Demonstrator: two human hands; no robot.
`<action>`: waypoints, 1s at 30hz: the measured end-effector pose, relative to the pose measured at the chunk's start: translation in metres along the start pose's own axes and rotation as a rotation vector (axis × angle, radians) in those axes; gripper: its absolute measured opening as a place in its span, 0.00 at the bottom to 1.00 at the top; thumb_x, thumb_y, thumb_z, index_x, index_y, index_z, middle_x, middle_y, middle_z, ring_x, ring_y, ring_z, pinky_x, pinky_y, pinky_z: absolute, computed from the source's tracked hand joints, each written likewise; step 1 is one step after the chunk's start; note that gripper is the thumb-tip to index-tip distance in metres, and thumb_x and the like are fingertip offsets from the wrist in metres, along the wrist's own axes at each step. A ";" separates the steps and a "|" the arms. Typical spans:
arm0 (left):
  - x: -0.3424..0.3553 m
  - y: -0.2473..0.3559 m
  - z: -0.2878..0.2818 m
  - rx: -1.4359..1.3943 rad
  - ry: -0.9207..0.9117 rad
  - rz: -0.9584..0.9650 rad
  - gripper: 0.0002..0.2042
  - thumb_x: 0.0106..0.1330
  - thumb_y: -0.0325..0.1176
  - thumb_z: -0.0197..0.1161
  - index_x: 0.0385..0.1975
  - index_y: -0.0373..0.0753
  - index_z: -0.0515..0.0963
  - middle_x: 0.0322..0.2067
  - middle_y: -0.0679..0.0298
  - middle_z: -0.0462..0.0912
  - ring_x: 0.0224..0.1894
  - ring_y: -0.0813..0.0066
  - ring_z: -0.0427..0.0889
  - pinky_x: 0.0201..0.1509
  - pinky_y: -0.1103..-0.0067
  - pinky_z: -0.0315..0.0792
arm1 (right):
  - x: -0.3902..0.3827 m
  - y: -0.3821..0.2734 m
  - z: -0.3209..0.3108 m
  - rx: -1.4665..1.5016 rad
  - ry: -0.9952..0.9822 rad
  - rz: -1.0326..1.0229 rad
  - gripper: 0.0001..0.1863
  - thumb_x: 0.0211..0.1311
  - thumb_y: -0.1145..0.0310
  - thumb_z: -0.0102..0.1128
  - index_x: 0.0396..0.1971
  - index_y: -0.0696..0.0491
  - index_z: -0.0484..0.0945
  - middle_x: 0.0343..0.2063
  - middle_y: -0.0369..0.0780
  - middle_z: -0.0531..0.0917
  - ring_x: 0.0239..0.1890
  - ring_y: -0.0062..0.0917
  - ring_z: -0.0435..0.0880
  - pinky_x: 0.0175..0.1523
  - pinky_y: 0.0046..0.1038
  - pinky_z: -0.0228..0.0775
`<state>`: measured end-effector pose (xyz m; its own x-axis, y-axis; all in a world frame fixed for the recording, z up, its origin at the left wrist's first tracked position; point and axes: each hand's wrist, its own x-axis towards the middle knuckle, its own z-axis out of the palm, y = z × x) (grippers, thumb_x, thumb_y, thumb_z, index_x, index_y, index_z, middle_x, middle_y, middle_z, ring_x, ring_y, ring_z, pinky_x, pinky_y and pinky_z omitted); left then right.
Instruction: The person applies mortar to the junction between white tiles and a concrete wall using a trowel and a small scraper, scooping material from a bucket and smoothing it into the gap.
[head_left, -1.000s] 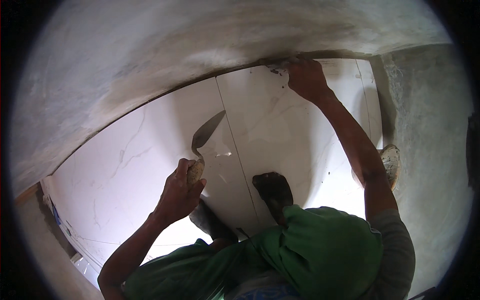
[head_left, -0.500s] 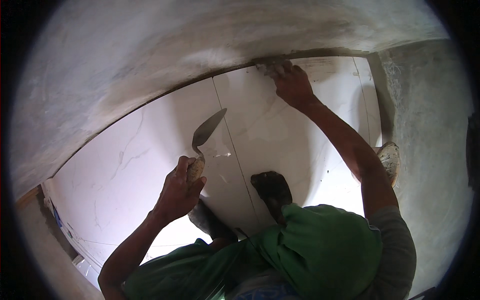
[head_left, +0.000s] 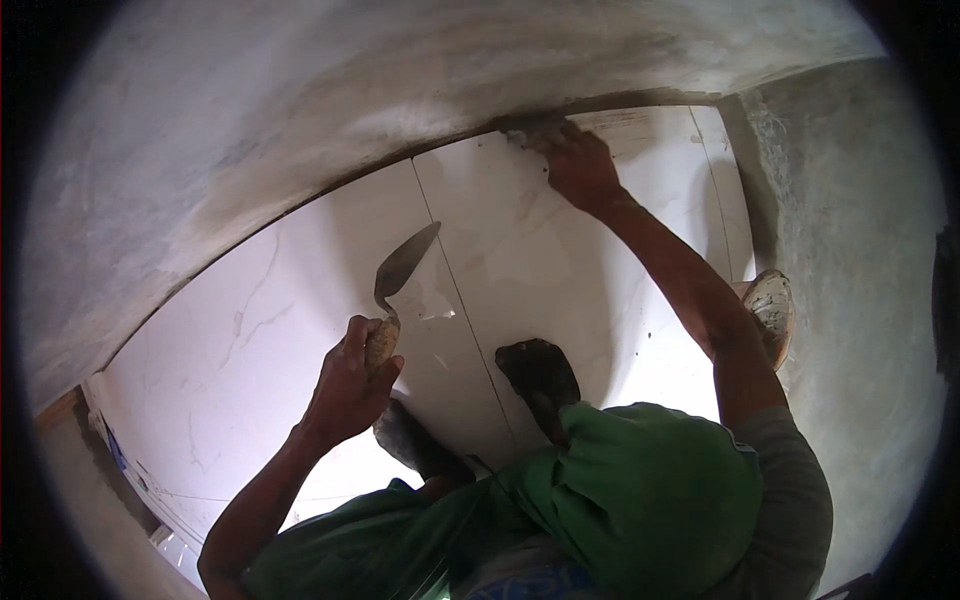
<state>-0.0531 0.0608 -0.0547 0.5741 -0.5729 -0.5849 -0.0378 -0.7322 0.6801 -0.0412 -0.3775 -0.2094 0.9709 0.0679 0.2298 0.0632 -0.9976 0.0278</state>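
Leftward along the dark joint our right hand (head_left: 578, 165) has slid, fingers pressed on mortar at upper centre, where white marble-look tiles (head_left: 250, 340) meet the grey plastered wall (head_left: 300, 110). Our left hand (head_left: 350, 385) grips a trowel (head_left: 400, 275), centre-left.

left hand (head_left: 350, 385): fist grip, raised | right hand (head_left: 578, 162): arm outstretched, fingers pressed down

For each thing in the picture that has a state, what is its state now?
left hand: shut on the trowel handle.
trowel: held up, blade tilted over the tiles, not touching them.
right hand: pressed at the dark joint between tile and wall; whether it holds anything is hidden.
tiles: laid flat, glossy.
wall: bare, grey.
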 end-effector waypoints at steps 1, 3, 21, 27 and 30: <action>-0.002 0.002 -0.002 -0.009 -0.003 -0.006 0.23 0.74 0.33 0.65 0.62 0.32 0.66 0.53 0.40 0.81 0.54 0.39 0.85 0.57 0.58 0.80 | -0.004 -0.001 -0.002 -0.006 0.005 0.001 0.22 0.52 0.76 0.68 0.50 0.50 0.88 0.49 0.36 0.89 0.57 0.35 0.85 0.52 0.38 0.83; -0.004 0.001 -0.001 -0.025 -0.011 0.000 0.23 0.74 0.33 0.66 0.62 0.32 0.67 0.53 0.40 0.81 0.54 0.38 0.85 0.57 0.58 0.80 | -0.018 -0.004 -0.015 0.025 -0.149 -0.042 0.21 0.52 0.76 0.67 0.50 0.49 0.89 0.49 0.38 0.89 0.55 0.35 0.86 0.52 0.38 0.83; 0.010 0.000 0.028 -0.026 -0.083 -0.142 0.18 0.78 0.37 0.62 0.59 0.34 0.69 0.44 0.57 0.79 0.36 0.66 0.78 0.39 0.69 0.75 | -0.249 0.159 -0.339 0.436 -0.033 0.762 0.08 0.71 0.72 0.63 0.41 0.58 0.88 0.31 0.35 0.86 0.32 0.17 0.78 0.41 0.30 0.73; 0.024 0.012 0.042 0.033 -0.007 -0.059 0.15 0.78 0.36 0.60 0.56 0.36 0.70 0.32 0.64 0.73 0.23 0.81 0.70 0.27 0.77 0.69 | -0.344 0.201 -0.308 0.244 -0.791 0.906 0.07 0.63 0.71 0.60 0.32 0.57 0.86 0.30 0.42 0.87 0.35 0.28 0.83 0.44 0.40 0.72; 0.023 0.013 0.039 0.049 -0.025 0.008 0.14 0.78 0.36 0.59 0.56 0.36 0.70 0.34 0.63 0.75 0.24 0.80 0.71 0.28 0.75 0.69 | -0.373 0.203 -0.269 0.131 -0.887 0.717 0.10 0.64 0.67 0.60 0.33 0.55 0.88 0.34 0.47 0.90 0.38 0.39 0.88 0.45 0.44 0.77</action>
<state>-0.0724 0.0235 -0.0764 0.5528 -0.5878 -0.5907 -0.0825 -0.7440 0.6631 -0.4528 -0.6024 -0.0274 0.6115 -0.4969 -0.6157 -0.5966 -0.8007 0.0537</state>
